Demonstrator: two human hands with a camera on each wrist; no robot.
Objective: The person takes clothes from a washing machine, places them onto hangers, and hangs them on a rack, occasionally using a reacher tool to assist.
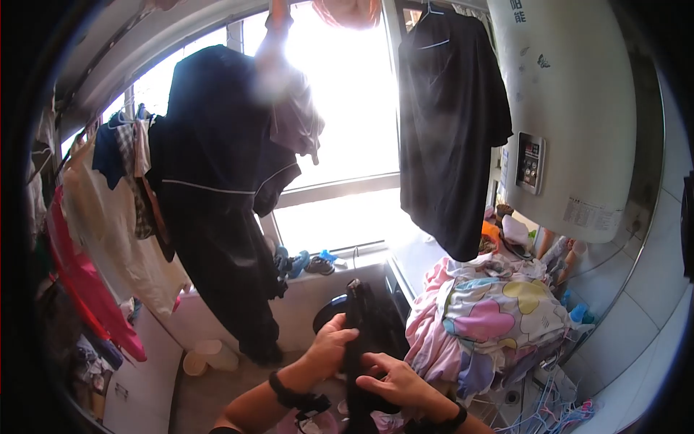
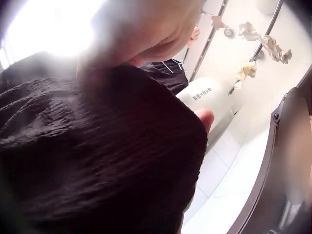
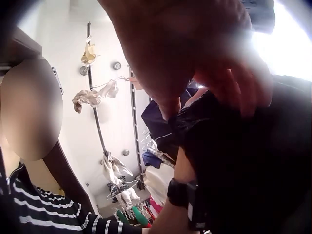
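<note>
I am watching both hands working on a black garment (image 1: 359, 340) at the near middle of the head view, just in front of the window (image 1: 340, 108). The left hand (image 1: 327, 349) is clenching round its upper part. The right hand (image 1: 396, 382) is grasping it lower down, with the fingers curled over the cloth. Both wrist views are filling with the same dark ribbed fabric. The garment is rising as a narrow bunched strip between the two hands, and I cannot tell what kind of clothing it is.

I am judging the laundry work to be partway along. A long dark garment (image 1: 210, 181) is hanging at the far left and a black shirt (image 1: 448, 123) at the far right, beside the water heater (image 1: 571, 108). A heap of laundry (image 1: 499, 311) is lying to the near right, well apart from the rail, with a tangle of pale hangers (image 1: 549, 416) below it. The piece in hand is not on a hanger, and the heap looks large, so I am reckoning most of the sorting is left.
</note>
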